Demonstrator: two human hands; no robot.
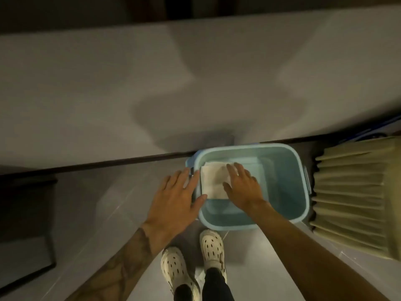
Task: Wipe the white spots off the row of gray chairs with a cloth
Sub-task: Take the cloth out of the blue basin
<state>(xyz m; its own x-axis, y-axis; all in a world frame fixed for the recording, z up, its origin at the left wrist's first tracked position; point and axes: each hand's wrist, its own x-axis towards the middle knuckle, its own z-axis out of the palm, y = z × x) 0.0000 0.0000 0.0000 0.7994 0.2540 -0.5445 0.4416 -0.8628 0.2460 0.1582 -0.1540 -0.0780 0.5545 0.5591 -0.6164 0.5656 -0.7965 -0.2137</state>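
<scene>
Fingers spread, the left hand [175, 198] and right hand [243, 187] reach a folded white cloth [213, 181] in a light-blue plastic bucket [282, 181]; wiping seemingly not begun.

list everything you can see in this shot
cloth: one, white, folded, at the bucket's left inner edge, partly under the right hand
bucket: one, light blue, on the floor by the foot of the wall
pleated thing: one, pale yellow, right of the bucket; cannot tell what it is
frame: one, black, far left
wall: pale grey, across the top
skirting strip: one, dark, along the wall's foot
floor: pale tiles
shoes: two, cream with holes, below the bucket
left hand: fingers straight, over the bucket's left rim
right hand: fingers spread over the cloth
</scene>
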